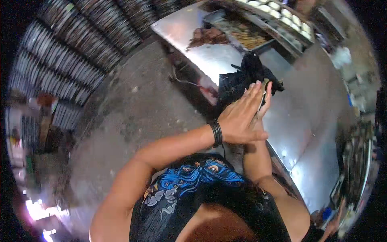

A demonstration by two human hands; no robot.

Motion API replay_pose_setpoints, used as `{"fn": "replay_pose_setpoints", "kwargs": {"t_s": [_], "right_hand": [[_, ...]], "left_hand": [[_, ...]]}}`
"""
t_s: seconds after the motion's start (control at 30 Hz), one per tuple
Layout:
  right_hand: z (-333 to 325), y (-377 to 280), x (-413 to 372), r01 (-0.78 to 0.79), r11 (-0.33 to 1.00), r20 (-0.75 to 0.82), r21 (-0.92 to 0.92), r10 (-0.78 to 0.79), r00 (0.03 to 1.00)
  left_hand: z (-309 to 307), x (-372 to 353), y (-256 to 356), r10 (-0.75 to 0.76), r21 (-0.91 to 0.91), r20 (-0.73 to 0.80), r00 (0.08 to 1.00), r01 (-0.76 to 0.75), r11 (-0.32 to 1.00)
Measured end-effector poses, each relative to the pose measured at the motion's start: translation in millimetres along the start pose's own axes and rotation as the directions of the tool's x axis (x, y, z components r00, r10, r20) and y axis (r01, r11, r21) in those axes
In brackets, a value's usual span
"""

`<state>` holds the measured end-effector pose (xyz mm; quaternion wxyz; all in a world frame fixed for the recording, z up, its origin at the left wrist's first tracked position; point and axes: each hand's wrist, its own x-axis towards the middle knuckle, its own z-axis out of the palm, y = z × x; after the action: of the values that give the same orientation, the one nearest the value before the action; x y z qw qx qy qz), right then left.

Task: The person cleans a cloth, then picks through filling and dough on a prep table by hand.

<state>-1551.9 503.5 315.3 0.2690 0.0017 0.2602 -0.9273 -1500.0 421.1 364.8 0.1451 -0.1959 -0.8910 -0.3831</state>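
Note:
My left hand (242, 115), with dark bands at its wrist, lies palm to palm against my right hand (264, 105). Both have straight, flat fingers pointing up and away from me. A small pale patch shows between the fingertips, too small to name; whatever lies between the palms is hidden. Just beyond the fingers, a crumpled black cloth (234, 82) with light specks hangs over the edge of a shiny metal table (318, 92).
A brown crumbly heap (209, 37) lies at the table's far end, beside a metal tray (261, 47) of yellowish pieces. Behind is a rack of round white pieces (278, 12). Tall stacks of dark trays (76, 44) line the left. Grey floor (133, 97) lies between.

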Motion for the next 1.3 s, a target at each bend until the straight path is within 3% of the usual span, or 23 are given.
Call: {"fn": "replay_pose_setpoints", "kwargs": {"t_s": [0.1,0.23,0.27,0.33,0.37,0.4,0.43,0.5,0.57,0.6,0.63,0.7,0.77,0.87,0.93,0.97,1.03,1.07,1.1,1.13,1.2,1.23,1.3], "right_hand": [[7.1,12.6,36.1,-0.055,0.998,0.012,0.003,0.055,0.998],[18.6,27.3,67.7,-0.118,0.993,0.039,0.019,0.118,0.992],[20.4,32.4,67.4,-0.136,0.990,0.045,0.021,0.135,0.990],[23.9,47.4,61.6,-0.177,0.984,0.066,0.029,0.175,0.982],[24.7,58.7,55.1,-0.202,0.979,0.081,0.038,0.199,0.977],[25.8,65.4,49.9,-0.225,0.973,0.100,0.050,0.220,0.970],[26.5,73.9,42.9,-0.246,0.967,0.127,0.066,0.237,0.963],[25.3,83.3,36.6,-0.319,0.936,0.272,0.151,0.271,0.923],[24.8,91.2,31.2,-0.427,0.877,0.465,0.220,0.291,0.836],[39.0,90.7,19.5,-0.416,0.890,0.425,0.189,0.307,0.851],[54.6,93.8,4.8,-0.239,0.970,0.047,-0.046,0.241,0.969],[61.0,100.6,-8.3,-0.350,0.935,0.073,-0.063,0.354,0.933],[79.2,111.9,-31.9,-0.318,0.932,0.043,-0.175,0.330,0.943],[100.7,137.8,-63.0,-0.093,0.964,0.097,-0.248,0.120,0.988],[111.2,145.6,-63.6,-0.256,0.954,0.102,-0.158,0.274,0.956],[91.4,153.1,-47.4,-0.251,0.948,0.334,-0.195,0.305,0.892],[100.8,172.9,-56.7,-0.330,0.940,0.370,-0.093,0.340,0.865],[86.7,186.4,-45.1,-0.207,0.956,0.195,-0.208,0.248,0.949],[70.5,196.8,-25.4,-0.094,0.936,0.049,-0.340,0.117,0.992],[69.3,200.7,-11.6,0.172,0.821,0.057,-0.545,-0.169,0.984],[129.4,160.0,-67.0,-0.105,0.952,0.075,-0.287,0.132,0.988],[126.3,153.3,-69.4,0.055,0.951,0.161,-0.304,-0.005,0.987],[116.5,150.6,-81.5,-0.176,0.928,0.004,-0.328,0.187,0.982]], "left_hand": [[-15.8,-20.6,5.2,-0.114,0.270,0.064,0.991,0.093,0.958],[-19.0,-53.6,-10.5,-0.168,0.377,0.040,0.985,0.141,0.915],[-26.7,-55.8,-9.6,-0.171,0.293,-0.008,0.985,0.166,0.941],[-41.3,-55.2,-12.3,-0.240,-0.251,-0.141,0.961,0.200,0.947],[-49.2,-54.3,-14.6,-0.280,-0.501,-0.190,0.941,0.152,0.852],[-56.3,-52.1,-16.5,-0.362,-0.769,-0.188,0.913,0.092,0.632],[-60.8,-50.3,-12.3,-0.494,-0.977,-0.181,0.850,-0.097,0.191],[-63.7,-66.6,-30.6,-0.451,-0.928,-0.158,0.879,-0.288,-0.236],[-59.3,-85.6,-34.1,-0.425,-0.875,-0.122,0.897,-0.299,-0.380],[-56.9,-98.1,-31.6,-0.381,-0.850,-0.102,0.919,-0.279,-0.447],[-54.4,-111.2,-27.6,-0.336,-0.820,-0.081,0.938,-0.254,-0.512],[-57.5,-133.0,-12.0,-0.382,-0.826,-0.071,0.921,-0.269,-0.496],[-62.8,-155.8,2.5,-0.421,-0.820,-0.042,0.906,-0.272,-0.503],[-72.4,-186.4,17.8,-0.389,-0.811,-0.077,0.918,-0.285,-0.512],[-77.9,-208.7,29.1,-0.390,-0.837,-0.071,0.918,-0.267,-0.477],[-82.3,-219.6,34.9,-0.403,-0.840,-0.084,0.911,-0.283,-0.463],[-86.4,-241.9,54.6,-0.450,-0.831,-0.123,0.885,-0.340,-0.440],[-92.0,-250.0,58.2,-0.472,-0.889,-0.127,0.872,-0.311,-0.335],[-95.9,-264.2,58.7,-0.507,-0.887,-0.144,0.850,-0.338,-0.314],[-102.8,-279.0,57.0,-0.534,-0.890,-0.162,0.830,-0.357,-0.284],[-117.1,-315.0,50.3,-0.608,-0.878,-0.223,0.762,-0.428,-0.214],[-125.7,-336.0,43.0,-0.641,-0.854,-0.287,0.712,-0.493,-0.166],[-140.4,-356.4,35.5,-0.735,-0.811,-0.393,0.552,-0.585,-0.005]]}}
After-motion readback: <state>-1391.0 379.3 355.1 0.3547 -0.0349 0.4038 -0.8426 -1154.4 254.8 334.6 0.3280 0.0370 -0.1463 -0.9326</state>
